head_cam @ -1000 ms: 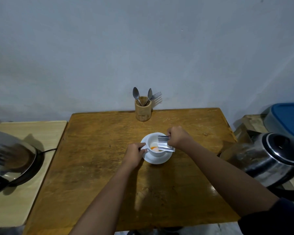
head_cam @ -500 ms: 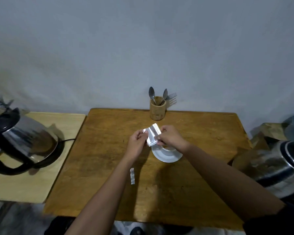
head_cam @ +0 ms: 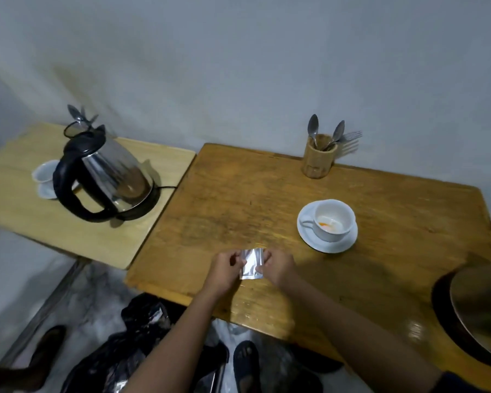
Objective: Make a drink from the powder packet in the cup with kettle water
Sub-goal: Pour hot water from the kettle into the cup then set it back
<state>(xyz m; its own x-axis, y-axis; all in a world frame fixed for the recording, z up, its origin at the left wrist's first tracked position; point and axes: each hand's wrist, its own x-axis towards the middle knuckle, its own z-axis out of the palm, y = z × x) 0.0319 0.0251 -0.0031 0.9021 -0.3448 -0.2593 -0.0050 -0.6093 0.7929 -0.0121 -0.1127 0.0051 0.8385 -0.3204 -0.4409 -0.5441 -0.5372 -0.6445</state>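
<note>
I see the cup (head_cam: 334,219) on its saucer (head_cam: 328,243), right of my hands. The spoon holder (head_cam: 318,159) is far behind it. The kettle (head_cam: 108,177) sits on the left table (head_cam: 68,239).

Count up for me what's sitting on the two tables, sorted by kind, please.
Kettles: 1
Cups: 2, one holding powder, one behind the kettle
Saucers: 2
Wooden holders: 1
Spoons: 2
Forks: 1
Foil packets: 1, held between both hands
Total: 10
A blurred metal object at the right edge is left out.
</note>
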